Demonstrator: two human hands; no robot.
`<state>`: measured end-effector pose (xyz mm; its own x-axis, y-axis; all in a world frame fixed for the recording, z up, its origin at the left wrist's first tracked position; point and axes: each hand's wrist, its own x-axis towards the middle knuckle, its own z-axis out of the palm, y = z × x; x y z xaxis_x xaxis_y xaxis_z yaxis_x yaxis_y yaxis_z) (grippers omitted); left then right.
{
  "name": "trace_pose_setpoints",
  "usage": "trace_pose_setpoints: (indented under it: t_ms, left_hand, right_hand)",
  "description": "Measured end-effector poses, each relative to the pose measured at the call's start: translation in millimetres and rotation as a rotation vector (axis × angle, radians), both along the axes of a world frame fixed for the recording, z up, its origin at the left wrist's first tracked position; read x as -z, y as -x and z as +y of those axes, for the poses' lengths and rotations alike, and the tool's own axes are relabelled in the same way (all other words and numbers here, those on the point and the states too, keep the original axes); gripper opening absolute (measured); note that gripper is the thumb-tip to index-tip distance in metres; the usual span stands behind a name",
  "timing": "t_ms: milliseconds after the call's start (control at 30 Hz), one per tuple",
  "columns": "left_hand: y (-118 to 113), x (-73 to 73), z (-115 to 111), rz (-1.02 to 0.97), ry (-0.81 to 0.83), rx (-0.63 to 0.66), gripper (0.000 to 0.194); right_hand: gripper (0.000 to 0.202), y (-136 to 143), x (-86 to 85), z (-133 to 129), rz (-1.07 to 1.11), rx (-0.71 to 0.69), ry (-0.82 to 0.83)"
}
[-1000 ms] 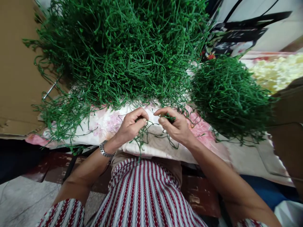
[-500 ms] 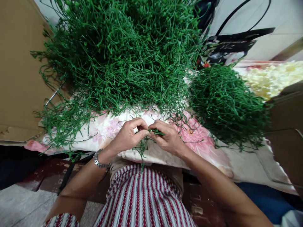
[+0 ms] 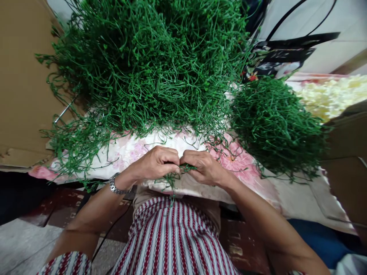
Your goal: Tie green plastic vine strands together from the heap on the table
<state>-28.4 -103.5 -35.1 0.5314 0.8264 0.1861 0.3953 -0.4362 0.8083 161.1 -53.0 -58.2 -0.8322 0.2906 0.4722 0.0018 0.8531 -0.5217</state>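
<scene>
My left hand (image 3: 160,163) and my right hand (image 3: 203,166) meet at the fingertips over a floral cloth (image 3: 129,151), close to my body. Both are closed in a pinch. Thin green stems (image 3: 171,179) hang below the left fingers, and more green stems (image 3: 189,167) show within the right hand's grip. The very tips of the fingers hide the point where the stems meet. Beyond my hands rises a large heap of green stems (image 3: 149,72). To the right lies a smaller green heap (image 3: 278,126).
Cardboard (image 3: 23,84) stands at the left, with a thin metal rod (image 3: 63,113) beside it. At the right are pale yellow pieces (image 3: 329,97) and more cardboard (image 3: 348,141). A black flowered bag (image 3: 275,57) stands behind the smaller heap.
My left fingers have curled in more and both hands are now pressed closer together, knuckles nearly touching. The left wrist has shifted slightly left, and the view has moved a little.
</scene>
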Motion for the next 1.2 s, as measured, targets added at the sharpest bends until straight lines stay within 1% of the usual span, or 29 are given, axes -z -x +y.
trace_pose_setpoints:
  t_ms: [67,133,233,300,333,400,500,567,633,700,767,833,933,1033,1100,1200]
  left_hand:
    - [0,1.1,0,-0.042,0.003,0.059,0.021]
    - [0,1.5,-1,-0.066,0.029,0.09,0.021]
    - [2,1.4,-3,-0.051,0.064,0.143,0.021]
    - [5,1.5,-3,-0.03,0.085,0.155,0.021]
    - [6,2.0,-3,-0.04,0.1,0.14,0.021]
    - [8,3.7,-2,-0.135,0.119,0.04,0.017]
    - [6,8.4,1,-0.331,0.09,-0.177,0.008]
    - [1,12.0,1,-0.391,0.062,-0.278,0.004]
    - [-4,15.1,-1,-0.415,0.041,-0.344,0.004]
    - [-9,17.8,-4,-0.435,0.029,-0.424,0.005]
    - [-13,19.9,-7,-0.457,0.033,-0.507,0.004]
    - [-16,21.3,-10,-0.468,0.034,-0.573,0.005]
    - [-20,21.6,-13,-0.43,-0.016,-0.607,0.006]
    - [-21,18.8,-15,-0.345,-0.05,-0.549,0.009]
    - [-18,15.1,-15,-0.286,0.001,-0.497,0.009]
    - [-10,8.1,-14,-0.151,0.101,-0.404,0.004]
  right_hand:
    - [0.012,0,-6.5,1,-0.062,-0.068,0.047]
    - [0.011,0,-10.9,1,-0.12,-0.121,0.084]
    - [0.012,1,-14.0,-2,-0.201,-0.187,0.098]
    - [0.014,-1,-16.8,-2,-0.247,-0.219,0.082]
    - [0.014,-2,-19.1,-1,-0.255,-0.22,0.077]
    - [0.012,-6,-24.1,3,-0.217,-0.156,0.092]
    - [0.009,-7,-26.1,11,-0.06,0.054,0.217]
    - [0.012,-3,-20.5,11,0.013,0.156,0.378]
    - [0.014,3,-11.2,7,0.052,0.194,0.558]
    - [0.016,10,-2.4,1,0.081,0.21,0.648]
    - [0.02,13,2.7,-4,0.091,0.225,0.626]
    - [0.022,15,4.2,-7,0.078,0.241,0.554]
    - [0.018,13,4.3,-9,0.05,0.275,0.448]
    - [0.012,11,5.0,-9,0.053,0.303,0.345]
    - [0.013,10,5.4,-9,0.05,0.275,0.287]
    - [0.011,8,5.2,-9,0.0,0.184,0.185]
